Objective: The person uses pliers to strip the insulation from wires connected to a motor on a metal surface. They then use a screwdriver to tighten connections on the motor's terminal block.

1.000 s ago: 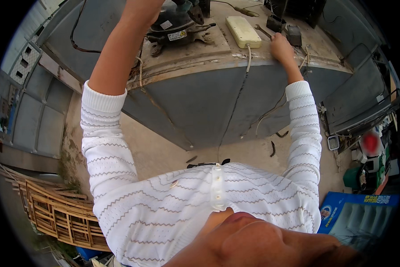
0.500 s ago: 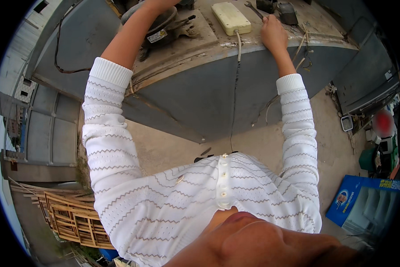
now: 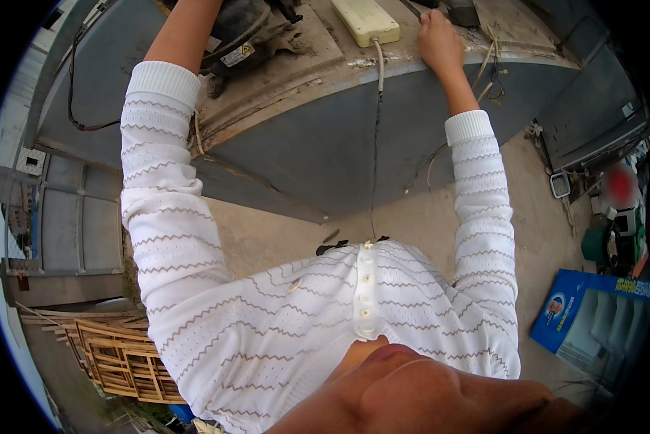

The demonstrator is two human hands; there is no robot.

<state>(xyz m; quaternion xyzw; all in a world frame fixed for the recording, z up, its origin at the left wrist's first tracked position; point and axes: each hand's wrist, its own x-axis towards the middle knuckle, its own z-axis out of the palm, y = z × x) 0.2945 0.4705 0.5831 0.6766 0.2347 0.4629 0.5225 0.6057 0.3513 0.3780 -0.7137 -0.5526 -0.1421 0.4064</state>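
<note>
My right hand (image 3: 441,42) is closed round the handle of a wrench (image 3: 410,7) at the far edge of the view. Only a short piece of the wrench shows past my fingers. My left forearm (image 3: 184,32) reaches out over the top edge, so the left hand is hidden. Beside that forearm sits a black rounded compressor (image 3: 227,32) with a warning label, on a worn board. Between my arms lies a cream plastic box (image 3: 368,23) with a cord (image 3: 380,69) hanging down the front. A dark block (image 3: 461,13) stands just beyond my right hand.
The grey metal cabinet (image 3: 303,159) bears the worn top. Loose wires (image 3: 488,69) hang over its right edge, and a dark cable (image 3: 75,108) loops at left. Bamboo racks (image 3: 126,354) lie lower left. A blue-and-white shelf unit (image 3: 593,322) stands lower right.
The view has shifted, so the worktop sits higher in it and most of the wrench has left the picture. My left hand has passed out over the top edge.
</note>
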